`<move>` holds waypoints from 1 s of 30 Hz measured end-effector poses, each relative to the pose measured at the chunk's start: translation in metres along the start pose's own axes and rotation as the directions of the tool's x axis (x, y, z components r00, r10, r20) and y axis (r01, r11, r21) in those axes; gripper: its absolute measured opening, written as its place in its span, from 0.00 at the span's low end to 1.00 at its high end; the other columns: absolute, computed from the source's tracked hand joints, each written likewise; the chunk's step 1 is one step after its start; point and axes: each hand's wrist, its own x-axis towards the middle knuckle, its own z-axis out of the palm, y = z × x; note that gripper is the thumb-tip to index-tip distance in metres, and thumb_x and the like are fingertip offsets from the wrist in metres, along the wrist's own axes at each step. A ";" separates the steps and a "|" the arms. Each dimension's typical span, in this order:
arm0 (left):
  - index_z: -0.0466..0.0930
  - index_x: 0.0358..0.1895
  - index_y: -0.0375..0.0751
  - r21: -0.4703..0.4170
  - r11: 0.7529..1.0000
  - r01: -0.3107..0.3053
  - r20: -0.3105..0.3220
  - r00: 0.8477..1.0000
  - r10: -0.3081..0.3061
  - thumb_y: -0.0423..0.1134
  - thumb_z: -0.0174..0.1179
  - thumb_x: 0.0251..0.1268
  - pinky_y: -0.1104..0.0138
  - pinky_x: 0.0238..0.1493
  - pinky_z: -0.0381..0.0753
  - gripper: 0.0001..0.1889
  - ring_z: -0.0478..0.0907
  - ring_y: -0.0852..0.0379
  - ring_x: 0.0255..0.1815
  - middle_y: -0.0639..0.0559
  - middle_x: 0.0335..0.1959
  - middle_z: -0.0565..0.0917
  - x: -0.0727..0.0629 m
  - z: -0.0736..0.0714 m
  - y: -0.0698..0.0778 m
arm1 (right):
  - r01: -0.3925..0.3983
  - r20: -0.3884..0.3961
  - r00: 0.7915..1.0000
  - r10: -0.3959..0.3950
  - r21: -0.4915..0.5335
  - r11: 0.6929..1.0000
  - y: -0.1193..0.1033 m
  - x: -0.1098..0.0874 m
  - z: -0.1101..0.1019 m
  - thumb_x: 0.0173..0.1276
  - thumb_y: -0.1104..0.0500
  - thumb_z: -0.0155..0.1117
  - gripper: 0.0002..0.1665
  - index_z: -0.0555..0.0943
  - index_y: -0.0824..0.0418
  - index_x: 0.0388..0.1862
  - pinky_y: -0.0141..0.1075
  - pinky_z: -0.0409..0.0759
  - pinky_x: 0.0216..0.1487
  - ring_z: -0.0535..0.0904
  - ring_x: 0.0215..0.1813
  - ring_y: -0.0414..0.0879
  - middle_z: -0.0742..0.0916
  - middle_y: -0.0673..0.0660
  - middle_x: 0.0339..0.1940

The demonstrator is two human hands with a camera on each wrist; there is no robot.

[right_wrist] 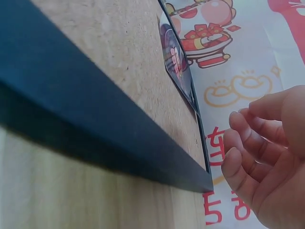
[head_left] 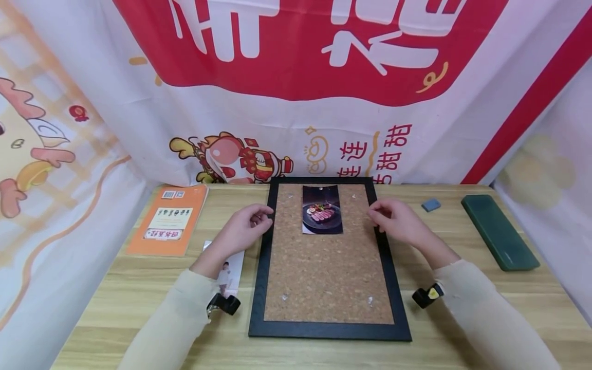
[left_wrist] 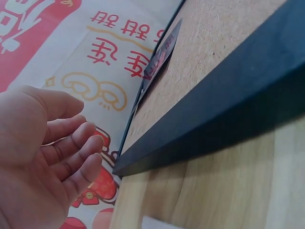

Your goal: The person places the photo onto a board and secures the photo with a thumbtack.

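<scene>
A cork board (head_left: 328, 272) in a black frame lies on the wooden table. Near its top, a photo of a plated meat dish (head_left: 322, 210) lies on the cork, a small pin at its upper edge; in the right wrist view this photo (right_wrist: 176, 59) lifts slightly off the cork. My left hand (head_left: 245, 226) hovers beside the frame's left edge, fingers loosely bent with nothing in them, as the left wrist view shows of the hand (left_wrist: 57, 148). By the right edge hovers my right hand (head_left: 398, 221), its fingers (right_wrist: 233, 162) likewise relaxed and holding nothing.
Clear pins (head_left: 284, 297) sit near the cork's corners. Left of the board lie an orange book (head_left: 168, 221) and a photo of a person (head_left: 233, 272), partly under my left forearm. On the right are a blue eraser-like block (head_left: 431, 205) and a green case (head_left: 499, 232). A printed curtain (head_left: 296, 118) hangs behind.
</scene>
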 end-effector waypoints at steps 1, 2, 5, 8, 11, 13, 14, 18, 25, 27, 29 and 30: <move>0.80 0.69 0.38 0.005 1.000 0.003 -0.003 1.000 -0.003 0.41 0.59 0.83 0.61 0.50 0.81 0.19 0.79 0.50 0.49 0.45 0.51 0.85 -0.002 -0.002 -0.001 | -0.001 -0.005 1.000 0.001 -0.004 1.000 0.001 -0.003 -0.001 0.85 0.57 0.59 0.14 0.85 0.68 0.51 0.35 0.84 0.35 0.83 0.34 0.47 0.88 0.62 0.37; 0.80 0.69 0.39 0.008 1.000 0.006 -0.006 1.000 -0.006 0.41 0.59 0.83 0.61 0.51 0.81 0.19 0.79 0.50 0.49 0.45 0.51 0.85 -0.005 -0.003 -0.002 | -0.004 -0.007 1.000 0.004 -0.007 1.000 0.002 -0.005 -0.001 0.85 0.57 0.59 0.14 0.85 0.67 0.51 0.35 0.83 0.35 0.82 0.34 0.47 0.88 0.61 0.37; 0.80 0.69 0.39 0.017 1.000 0.014 -0.017 1.000 -0.014 0.41 0.59 0.83 0.59 0.54 0.81 0.19 0.79 0.50 0.50 0.46 0.51 0.85 -0.012 -0.007 -0.004 | -0.006 -0.018 1.000 0.005 -0.018 1.000 0.005 -0.014 -0.004 0.86 0.56 0.59 0.15 0.85 0.67 0.51 0.35 0.83 0.35 0.81 0.35 0.47 0.88 0.60 0.36; 0.80 0.69 0.39 0.038 0.999 0.015 -0.027 1.000 -0.014 0.41 0.58 0.83 0.58 0.55 0.82 0.19 0.79 0.50 0.51 0.45 0.52 0.85 -0.018 -0.010 -0.006 | -0.014 -0.029 0.999 0.014 -0.022 1.000 0.008 -0.022 -0.006 0.86 0.55 0.59 0.16 0.85 0.66 0.52 0.35 0.83 0.36 0.81 0.36 0.47 0.88 0.58 0.37; 0.80 0.69 0.38 0.070 0.997 0.023 -0.044 0.999 -0.020 0.40 0.59 0.83 0.58 0.55 0.82 0.19 0.79 0.51 0.50 0.45 0.52 0.85 -0.024 -0.013 -0.009 | -0.027 -0.040 0.999 0.027 -0.016 0.999 0.012 -0.029 -0.010 0.86 0.54 0.59 0.16 0.85 0.66 0.52 0.35 0.83 0.36 0.81 0.37 0.47 0.89 0.58 0.37; 0.80 0.68 0.37 0.097 0.995 0.030 -0.056 0.998 -0.025 0.39 0.59 0.82 0.57 0.54 0.82 0.19 0.80 0.51 0.50 0.45 0.51 0.85 -0.029 -0.015 -0.011 | -0.027 -0.048 0.999 0.026 -0.019 0.999 0.015 -0.033 -0.012 0.86 0.54 0.59 0.15 0.85 0.66 0.53 0.34 0.83 0.37 0.81 0.38 0.47 0.89 0.58 0.38; 0.80 0.68 0.37 0.111 0.993 0.038 -0.061 0.998 -0.032 0.39 0.60 0.82 0.57 0.54 0.82 0.19 0.80 0.51 0.50 0.44 0.51 0.85 -0.031 -0.016 -0.013 | -0.026 -0.050 0.998 0.025 -0.020 0.999 0.017 -0.035 -0.013 0.86 0.54 0.59 0.16 0.85 0.66 0.53 0.34 0.83 0.38 0.81 0.38 0.47 0.89 0.58 0.38; 0.80 0.68 0.36 0.145 0.987 0.070 -0.072 0.996 -0.060 0.40 0.61 0.81 0.55 0.54 0.83 0.19 0.81 0.50 0.51 0.44 0.52 0.84 -0.042 -0.020 -0.020 | -0.027 -0.062 0.998 0.025 -0.037 0.999 0.024 -0.043 -0.016 0.86 0.54 0.59 0.16 0.85 0.66 0.54 0.34 0.82 0.38 0.80 0.38 0.47 0.88 0.58 0.38; 0.79 0.69 0.37 0.193 0.972 0.132 -0.092 0.989 -0.116 0.43 0.64 0.79 0.48 0.60 0.84 0.22 0.80 0.44 0.57 0.40 0.60 0.82 -0.057 -0.026 -0.033 | -0.049 -0.065 0.997 0.047 -0.028 0.998 0.033 -0.055 -0.019 0.86 0.53 0.60 0.16 0.85 0.65 0.55 0.33 0.82 0.37 0.79 0.39 0.47 0.88 0.59 0.40; 0.79 0.69 0.37 0.222 0.964 0.147 -0.106 0.986 -0.126 0.44 0.65 0.78 0.45 0.62 0.83 0.24 0.79 0.42 0.59 0.39 0.62 0.81 -0.060 -0.028 -0.036 | -0.052 -0.071 0.996 0.050 -0.028 0.998 0.036 -0.058 -0.020 0.85 0.54 0.60 0.16 0.84 0.65 0.55 0.33 0.82 0.37 0.78 0.38 0.46 0.87 0.59 0.40; 0.78 0.69 0.37 0.246 0.956 0.159 -0.117 0.984 -0.134 0.45 0.67 0.77 0.44 0.63 0.83 0.25 0.79 0.41 0.61 0.38 0.64 0.80 -0.064 -0.029 -0.038 | -0.051 -0.078 0.996 0.048 -0.033 0.998 0.038 -0.060 -0.020 0.85 0.54 0.61 0.15 0.85 0.65 0.55 0.33 0.82 0.37 0.79 0.38 0.45 0.88 0.59 0.39; 0.78 0.70 0.36 0.260 0.951 0.167 -0.122 0.983 -0.139 0.46 0.68 0.76 0.43 0.63 0.82 0.26 0.78 0.41 0.61 0.38 0.65 0.79 -0.065 -0.030 -0.040 | -0.053 -0.080 0.996 0.049 -0.037 0.998 0.039 -0.061 -0.020 0.85 0.54 0.61 0.15 0.85 0.65 0.55 0.33 0.82 0.37 0.79 0.38 0.45 0.88 0.59 0.40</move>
